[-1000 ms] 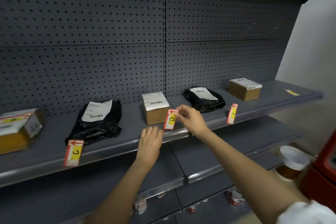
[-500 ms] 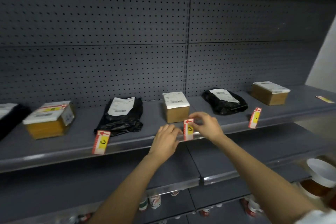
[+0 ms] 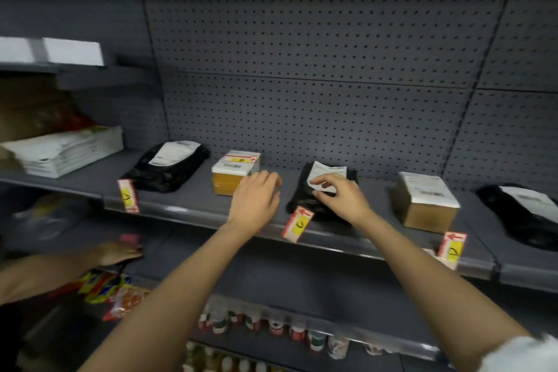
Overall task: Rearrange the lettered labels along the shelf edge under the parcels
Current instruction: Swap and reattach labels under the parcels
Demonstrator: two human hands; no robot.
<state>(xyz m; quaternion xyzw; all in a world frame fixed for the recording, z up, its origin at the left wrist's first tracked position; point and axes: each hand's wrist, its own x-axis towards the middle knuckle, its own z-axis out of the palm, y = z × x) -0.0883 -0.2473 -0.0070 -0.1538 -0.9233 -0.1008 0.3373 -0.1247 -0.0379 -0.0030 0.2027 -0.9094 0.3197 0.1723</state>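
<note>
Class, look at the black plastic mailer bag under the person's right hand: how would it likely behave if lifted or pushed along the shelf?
The black mailer bag looks crumpled and slack, so it would probably sag when lifted. Its glossy film may slide easily on the shelf. Lying flat, it seems unlikely to tip or roll. The right hand rests on its white shipping label.
</note>
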